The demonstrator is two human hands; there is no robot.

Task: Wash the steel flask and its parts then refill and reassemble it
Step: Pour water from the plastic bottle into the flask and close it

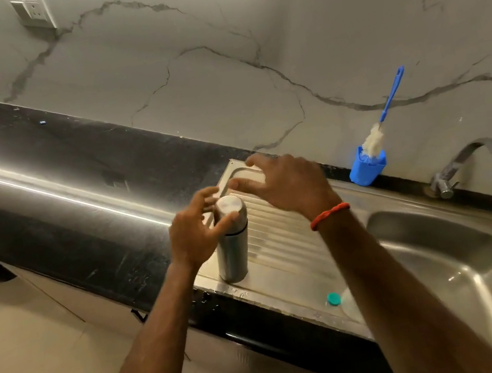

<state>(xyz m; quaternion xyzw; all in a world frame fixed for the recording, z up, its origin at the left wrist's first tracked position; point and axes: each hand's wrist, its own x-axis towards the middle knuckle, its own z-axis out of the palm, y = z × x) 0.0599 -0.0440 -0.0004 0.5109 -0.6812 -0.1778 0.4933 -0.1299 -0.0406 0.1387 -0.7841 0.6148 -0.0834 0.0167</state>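
Capped steel flask upright on drainboard, hands open beside.

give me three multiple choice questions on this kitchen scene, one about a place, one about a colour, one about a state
1. Where does the flask stand?
A. in the sink basin
B. on the ribbed draining board
C. on the floor

2. What colour is the bottle brush holder?
A. blue
B. red
C. yellow

3. How is the flask?
A. lying on its side
B. upright with its cap on
C. upright with no cap

Answers:
1 B, its base rests on the draining board left of the basin.
2 A, the holder by the wall is blue.
3 B, it stands upright, cap in place, left hand touching it.
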